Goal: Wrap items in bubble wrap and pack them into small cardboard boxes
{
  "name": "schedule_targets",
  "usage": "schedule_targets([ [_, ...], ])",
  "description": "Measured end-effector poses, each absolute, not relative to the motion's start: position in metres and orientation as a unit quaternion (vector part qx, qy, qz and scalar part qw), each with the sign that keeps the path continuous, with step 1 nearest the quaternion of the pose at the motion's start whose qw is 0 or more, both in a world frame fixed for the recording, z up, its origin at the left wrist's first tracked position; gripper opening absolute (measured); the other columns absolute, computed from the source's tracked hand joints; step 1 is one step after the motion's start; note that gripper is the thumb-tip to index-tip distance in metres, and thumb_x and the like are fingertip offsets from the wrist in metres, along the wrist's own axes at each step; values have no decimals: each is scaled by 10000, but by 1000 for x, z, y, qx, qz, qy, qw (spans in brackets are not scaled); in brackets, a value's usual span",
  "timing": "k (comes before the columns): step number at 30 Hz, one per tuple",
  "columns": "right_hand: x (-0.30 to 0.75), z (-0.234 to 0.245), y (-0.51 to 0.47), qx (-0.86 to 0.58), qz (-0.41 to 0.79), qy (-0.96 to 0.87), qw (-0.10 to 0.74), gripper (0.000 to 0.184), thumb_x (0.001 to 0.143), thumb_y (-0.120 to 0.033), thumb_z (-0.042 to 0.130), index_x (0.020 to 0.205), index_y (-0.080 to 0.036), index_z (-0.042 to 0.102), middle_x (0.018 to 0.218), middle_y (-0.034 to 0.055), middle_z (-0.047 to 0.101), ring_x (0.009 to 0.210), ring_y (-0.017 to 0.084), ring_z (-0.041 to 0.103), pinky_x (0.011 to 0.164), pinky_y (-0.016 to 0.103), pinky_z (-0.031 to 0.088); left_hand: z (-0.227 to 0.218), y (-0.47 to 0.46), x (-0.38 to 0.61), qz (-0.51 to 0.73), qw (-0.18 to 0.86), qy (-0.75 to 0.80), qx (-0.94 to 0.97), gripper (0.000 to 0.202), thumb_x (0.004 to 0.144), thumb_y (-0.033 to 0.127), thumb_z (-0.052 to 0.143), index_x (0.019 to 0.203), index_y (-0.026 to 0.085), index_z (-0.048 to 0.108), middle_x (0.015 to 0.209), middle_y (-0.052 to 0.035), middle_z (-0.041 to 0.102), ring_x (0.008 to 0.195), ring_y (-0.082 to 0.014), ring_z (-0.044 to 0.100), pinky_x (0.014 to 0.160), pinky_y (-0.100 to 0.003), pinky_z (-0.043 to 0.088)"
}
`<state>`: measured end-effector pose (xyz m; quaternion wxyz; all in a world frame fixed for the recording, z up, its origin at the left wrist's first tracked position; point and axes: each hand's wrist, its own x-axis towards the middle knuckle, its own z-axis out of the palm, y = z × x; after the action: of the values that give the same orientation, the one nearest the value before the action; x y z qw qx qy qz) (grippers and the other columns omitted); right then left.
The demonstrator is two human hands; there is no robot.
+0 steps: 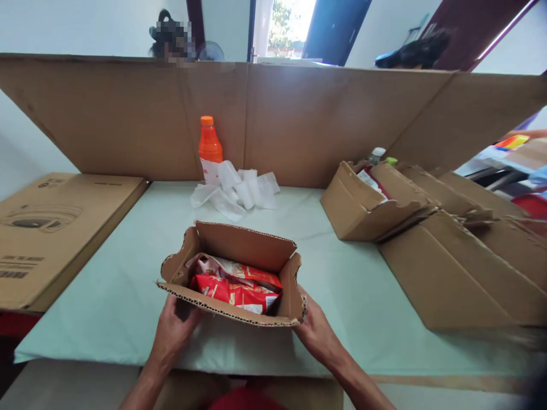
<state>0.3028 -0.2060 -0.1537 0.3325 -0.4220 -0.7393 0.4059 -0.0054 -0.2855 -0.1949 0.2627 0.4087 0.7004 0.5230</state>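
An open-topped cardboard box (248, 242) is held between my two hands over the near middle of the table. Inside it lie red snack packets (233, 290), one in front of another. My left hand (175, 319) grips the box at its near left side, with most fingers hidden behind and beneath the cardboard. On the near right corner, my right hand (314, 319) is closed against the side wall, its fingertips partly out of sight. The box's cut edges are rough, with corrugation showing.
Crumpled translucent plastic wrap (241, 191) lies before an orange-capped bottle (210, 145). Several cardboard boxes (453, 267) stand at right, one holding items. A flat printed carton (64, 228) is at left. A tall cardboard partition (320, 114) closes the table's far side; two people's heads show beyond.
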Motion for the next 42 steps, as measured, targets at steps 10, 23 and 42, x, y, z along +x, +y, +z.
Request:
schedule_targets([
  [10, 281, -146, -97, -401, 496, -659, 399, 465, 890, -525, 602, 1201, -194, 702, 1112, 84, 749, 1103, 286, 657, 964, 418, 546, -194, -194, 1, 550, 250, 674, 425, 595, 689, 552, 781, 1097, 174, 570, 1023, -89, 682, 920, -256, 656, 817, -378, 540],
  [23, 221, -140, 107, -466, 309, -770, 307, 528, 778, -329, 736, 1278, -185, 646, 1444, 156, 559, 1257, 288, 584, 945, 407, 539, -222, -205, 3, 518, 179, 696, 464, 522, 835, 627, 630, 1190, 251, 700, 1021, -113, 718, 1297, -395, 548, 1156, -576, 383],
  [42, 387, -122, -107, -444, 89, -878, 156, 525, 836, -455, 698, 1293, -217, 599, 1228, 135, 705, 1132, 306, 650, 994, 488, 474, -198, -200, -15, 554, 262, 680, 402, 353, 715, 458, 707, 932, 195, 617, 839, -26, 626, 793, -207, 586, 763, -326, 490],
])
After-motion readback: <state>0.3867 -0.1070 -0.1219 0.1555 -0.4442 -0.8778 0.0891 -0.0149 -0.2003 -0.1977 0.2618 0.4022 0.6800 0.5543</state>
